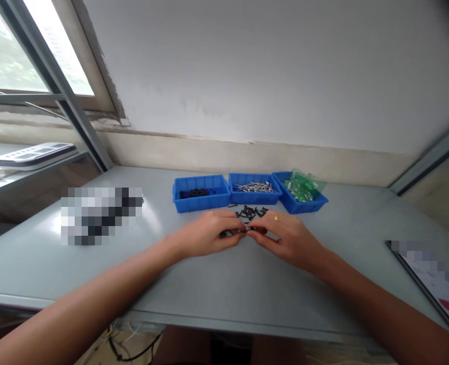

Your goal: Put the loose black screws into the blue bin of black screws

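My left hand [207,232] and my right hand [295,237] meet just above the table, thumbs and fingers pinched, fingertips nearly touching. A small dark piece [250,228] shows between the fingertips, largely covered by them. More dark bits [227,233] show under the curled fingers of my left hand. Right behind the hands lies a loose heap of short, thin black pieces [249,211], screw-like in shape but too small to name surely. My right hand wears a gold ring.
Along the back stand three blue bins: the left bin [201,205] with black pieces, the middle bin [256,198] with silver nail-like pieces, the right bin [304,207] with a green plastic bag [304,185]. A blurred-out object [100,215] lies left, a dark-edged panel [429,289] right.
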A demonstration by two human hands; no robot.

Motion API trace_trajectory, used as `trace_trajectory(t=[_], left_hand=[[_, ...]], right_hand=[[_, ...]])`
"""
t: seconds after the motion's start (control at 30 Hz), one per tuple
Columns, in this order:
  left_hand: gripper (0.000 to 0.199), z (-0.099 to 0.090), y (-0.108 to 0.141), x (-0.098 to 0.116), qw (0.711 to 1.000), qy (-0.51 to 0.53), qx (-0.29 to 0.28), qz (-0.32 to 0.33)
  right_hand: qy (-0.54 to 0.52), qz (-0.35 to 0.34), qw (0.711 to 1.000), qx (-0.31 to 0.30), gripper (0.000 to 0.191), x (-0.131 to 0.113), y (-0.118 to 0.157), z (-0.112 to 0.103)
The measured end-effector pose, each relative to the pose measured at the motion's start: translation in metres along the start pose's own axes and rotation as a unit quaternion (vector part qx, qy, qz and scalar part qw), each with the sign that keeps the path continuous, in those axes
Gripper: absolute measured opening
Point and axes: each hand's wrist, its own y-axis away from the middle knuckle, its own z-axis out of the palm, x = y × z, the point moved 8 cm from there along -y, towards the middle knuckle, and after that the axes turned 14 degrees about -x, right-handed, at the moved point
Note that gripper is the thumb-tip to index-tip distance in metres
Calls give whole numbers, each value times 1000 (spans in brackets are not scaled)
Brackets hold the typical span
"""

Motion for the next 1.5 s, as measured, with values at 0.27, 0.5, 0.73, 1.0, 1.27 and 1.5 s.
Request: trace_trajectory(t=[0.27,0.5,0.73,1.0,1.27,1.5], left_hand=[[18,-1,0,0,1000,-4,2,0],[22,-12,4,-2,997,-17,68,-23],[20,-15,6,3,995,-35,97,-11],[19,-13,4,1,997,-20,70,-22],[13,-4,0,2,1000,1,12,5],[16,1,-1,4,1000,-5,-6,12]], right_hand=[[2,-12,1000,-9,17,-1,1,1],[-4,39,999,-27,15,13,1,4],[-27,71,992,-102,15,18,-1,23],[-18,73,993,-94,13,17,-1,19],[-6,-6,1000,-24,17,-2,1,6],[7,-34,999,-14,17,-7,3,8]])
